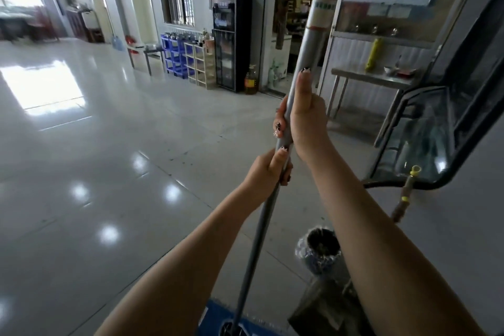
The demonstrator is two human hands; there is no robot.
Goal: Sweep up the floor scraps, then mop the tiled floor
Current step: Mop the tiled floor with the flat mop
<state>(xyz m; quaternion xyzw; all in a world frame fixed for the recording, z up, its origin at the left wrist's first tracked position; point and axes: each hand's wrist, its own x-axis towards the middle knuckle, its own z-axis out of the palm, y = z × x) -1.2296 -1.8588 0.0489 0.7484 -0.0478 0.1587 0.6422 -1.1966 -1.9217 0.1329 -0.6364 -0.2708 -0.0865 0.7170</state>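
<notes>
**A:** What is lying open on the left?

**B:** The tiled floor is stretching wide toward the far wall, with window glare shining across it.

**A:** Where is that room ending?

**B:** A blue bin rack, a pale shelf rack and a black cabinet are standing in a row along the far wall. An oil bottle is sitting on the floor just beside the cabinet, next to a doorway.

**A:** And the mop?

**B:** The mop handle is rising through the middle, its top tilting right. The blue mop head is resting on the floor at the bottom edge. The left hand is gripping the handle, fingers curled round it and thumb lying up along it. The right hand is gripping just above, fingers wrapped round and thumb pointing up the pole.

**A:** How is the right side looking?

**B:** It is crowding in. A lined bin is standing just right of the handle, with the right forearm crossing in front of it. A stick with a yellow tip is leaning by the glass case, whose dark curved edge is closing off that side. Behind it, a steel table is standing against the wall.
</notes>
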